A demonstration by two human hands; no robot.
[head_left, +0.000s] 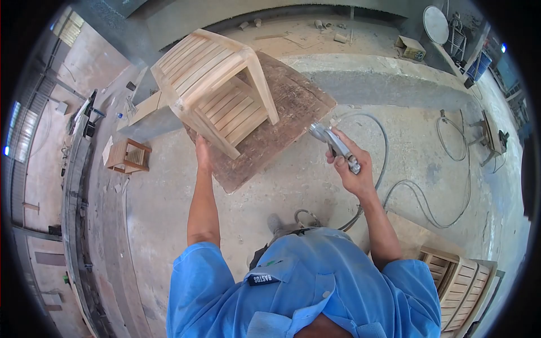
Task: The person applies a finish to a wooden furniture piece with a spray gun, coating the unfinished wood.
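Gripping a spray gun [336,147] in the right hand [356,169]; touching a slatted stool [197,63] on the counter [301,104] with the left hand [203,154], too hidden to tell if closed.

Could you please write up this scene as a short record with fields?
Main piece: slatted wooden stool
Support: brown board under the stool
Left hand: at the stool's near leg, grip unclear
Right hand: holding a metal tool, apparently a spray gun
Floor: looped hoses to the right
Lower right: slatted wooden furniture
Far left: another small wooden piece
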